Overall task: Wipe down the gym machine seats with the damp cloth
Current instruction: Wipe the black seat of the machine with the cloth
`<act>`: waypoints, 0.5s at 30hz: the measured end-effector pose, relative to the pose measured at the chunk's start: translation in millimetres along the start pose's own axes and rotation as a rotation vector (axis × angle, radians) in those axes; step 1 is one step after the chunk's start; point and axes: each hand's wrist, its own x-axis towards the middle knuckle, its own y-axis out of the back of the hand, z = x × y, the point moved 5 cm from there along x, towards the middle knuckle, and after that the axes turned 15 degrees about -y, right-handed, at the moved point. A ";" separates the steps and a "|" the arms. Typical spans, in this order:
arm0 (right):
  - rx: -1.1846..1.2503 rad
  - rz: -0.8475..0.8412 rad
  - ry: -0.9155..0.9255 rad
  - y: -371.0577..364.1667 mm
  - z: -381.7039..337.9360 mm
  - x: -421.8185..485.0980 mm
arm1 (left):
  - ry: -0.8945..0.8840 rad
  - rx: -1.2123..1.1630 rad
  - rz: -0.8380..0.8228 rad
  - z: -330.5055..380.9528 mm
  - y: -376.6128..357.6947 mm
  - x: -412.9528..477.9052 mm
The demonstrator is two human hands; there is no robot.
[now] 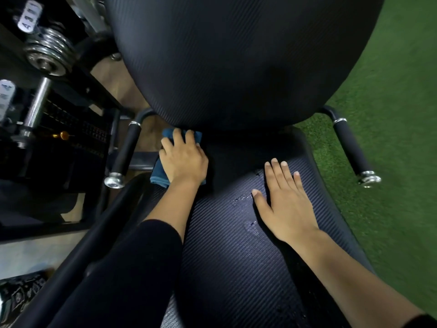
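Observation:
A black ribbed seat pad (231, 256) fills the lower middle of the view, with a black backrest pad (236, 62) rising behind it. My left hand (183, 159) presses a blue cloth (157, 172) flat onto the seat's far left corner, just under the backrest; most of the cloth is hidden beneath the palm. My right hand (283, 200) lies flat on the seat's right half, fingers spread, holding nothing. Small wet patches (243, 198) glisten on the pad beside its thumb.
Black side handles with chrome end caps flank the seat, left handle (126, 152) and right handle (352, 147). Chrome weight plates (48, 53) and a dark machine frame stand at the left. Green turf (390, 114) covers the floor to the right.

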 end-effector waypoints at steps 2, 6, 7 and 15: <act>-0.003 0.001 -0.007 1.5 8.2 -1.9 | -0.010 0.016 0.003 9.1 -1.8 -3.8; 0.007 0.008 -0.027 5.0 22.0 -4.1 | -0.076 -0.013 0.008 36.6 -1.5 -10.0; 0.014 0.011 -0.038 5.3 25.7 -3.9 | -0.081 -0.027 0.005 44.9 -1.5 -10.9; 0.004 0.021 -0.076 3.0 49.4 -12.6 | -0.414 -0.104 -0.012 136.6 -3.4 -30.0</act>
